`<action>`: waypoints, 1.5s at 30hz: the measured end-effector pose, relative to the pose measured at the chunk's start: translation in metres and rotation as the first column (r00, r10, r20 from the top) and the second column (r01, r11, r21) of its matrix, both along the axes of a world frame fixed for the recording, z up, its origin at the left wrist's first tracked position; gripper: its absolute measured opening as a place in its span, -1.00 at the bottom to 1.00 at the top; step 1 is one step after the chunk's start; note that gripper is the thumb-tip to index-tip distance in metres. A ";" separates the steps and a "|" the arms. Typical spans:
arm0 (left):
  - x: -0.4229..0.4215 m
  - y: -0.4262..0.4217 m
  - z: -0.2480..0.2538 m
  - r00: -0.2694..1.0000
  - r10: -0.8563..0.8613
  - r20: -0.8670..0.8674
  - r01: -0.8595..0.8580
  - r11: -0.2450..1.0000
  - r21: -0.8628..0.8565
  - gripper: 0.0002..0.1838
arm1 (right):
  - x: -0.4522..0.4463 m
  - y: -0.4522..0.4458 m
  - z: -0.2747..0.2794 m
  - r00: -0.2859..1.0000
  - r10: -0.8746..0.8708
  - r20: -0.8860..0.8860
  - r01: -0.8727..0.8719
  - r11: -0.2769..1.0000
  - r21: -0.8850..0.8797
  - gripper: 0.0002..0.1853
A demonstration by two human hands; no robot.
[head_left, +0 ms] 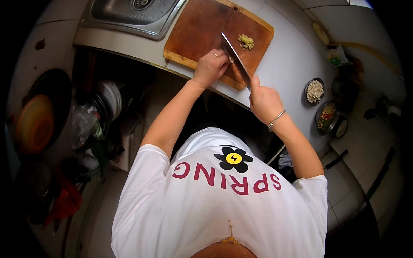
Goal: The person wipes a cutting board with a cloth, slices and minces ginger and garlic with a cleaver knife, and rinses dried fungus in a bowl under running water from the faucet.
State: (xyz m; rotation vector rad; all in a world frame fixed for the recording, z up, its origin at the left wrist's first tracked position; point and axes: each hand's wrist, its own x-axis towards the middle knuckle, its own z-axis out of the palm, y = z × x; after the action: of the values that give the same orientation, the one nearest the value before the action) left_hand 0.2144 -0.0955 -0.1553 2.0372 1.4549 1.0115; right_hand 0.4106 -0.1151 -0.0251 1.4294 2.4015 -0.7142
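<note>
Just beside the left hand [211,66] — knife [236,59] in right hand [265,101].

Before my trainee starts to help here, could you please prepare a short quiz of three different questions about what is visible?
1. Which hand grips the knife?
2. True or false: the sink and the bowl of pale pieces are on opposite sides of the cutting board.
3. Where is the small yellowish chopped pile?
A) Inside the sink
B) On the cutting board
C) On the floor

Key:
1. The right hand; the left hand is beside the blade.
2. True.
3. B
</note>
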 end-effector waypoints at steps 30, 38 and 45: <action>-0.015 0.002 -0.001 0.994 -0.111 0.001 0.110 0.993 0.046 -0.90 | -0.016 -0.003 -0.003 0.994 -0.105 0.003 0.105 0.992 -0.064 -0.72; -0.021 0.004 -0.004 0.990 -0.139 -0.013 0.139 0.989 0.058 -0.88 | -0.018 -0.011 -0.018 0.994 -0.109 0.022 0.110 0.991 -0.070 -0.73; -0.023 0.007 -0.003 0.987 -0.161 0.008 0.161 0.986 0.050 -0.88 | -0.021 -0.033 -0.042 0.979 -0.202 -0.015 0.202 0.979 -0.025 -0.71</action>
State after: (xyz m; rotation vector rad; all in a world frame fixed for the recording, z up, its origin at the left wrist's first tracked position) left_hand 0.1918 -0.0887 -0.1587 2.1405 1.2478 0.9992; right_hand 0.3900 -0.1482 -0.0670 1.6813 2.2741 -0.8015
